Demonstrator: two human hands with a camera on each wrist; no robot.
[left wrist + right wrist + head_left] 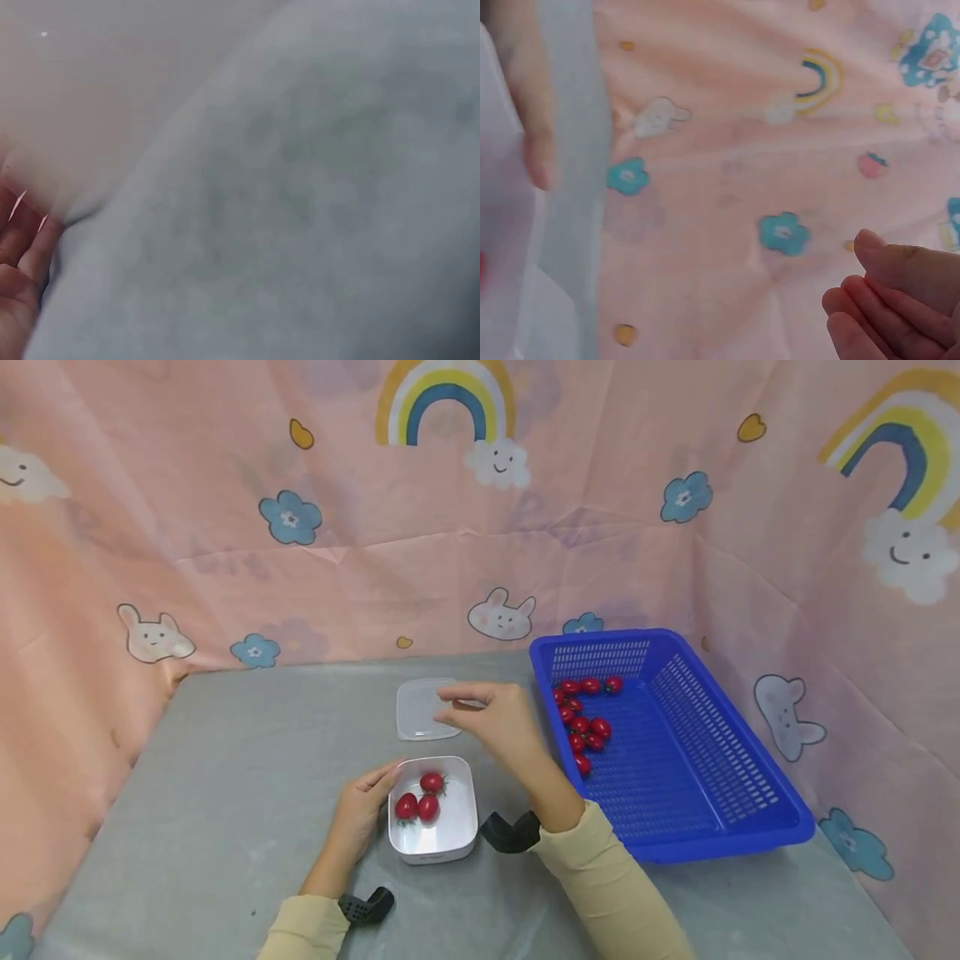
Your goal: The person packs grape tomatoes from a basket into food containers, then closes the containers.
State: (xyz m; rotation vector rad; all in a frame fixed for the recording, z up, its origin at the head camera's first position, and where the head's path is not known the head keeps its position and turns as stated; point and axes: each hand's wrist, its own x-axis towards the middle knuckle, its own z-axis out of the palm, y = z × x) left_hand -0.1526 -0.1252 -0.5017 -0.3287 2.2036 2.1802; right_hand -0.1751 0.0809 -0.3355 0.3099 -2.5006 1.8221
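A white square container stands on the table, holding three red cherry tomatoes. At its left side, my left hand rests extended fingers against the outer wall near the far corner. The left wrist view is mostly blurred, with part of the left hand at its edge. Beyond the container, my right hand hovers partly over a clear lid. Its fingers bend loosely, thumb apart from them; in the right wrist view the right hand shows nothing between them.
A blue perforated basket stands to the right, with several cherry tomatoes along its left side. A grey cloth covers the table. Pink patterned curtain hangs behind and at both sides.
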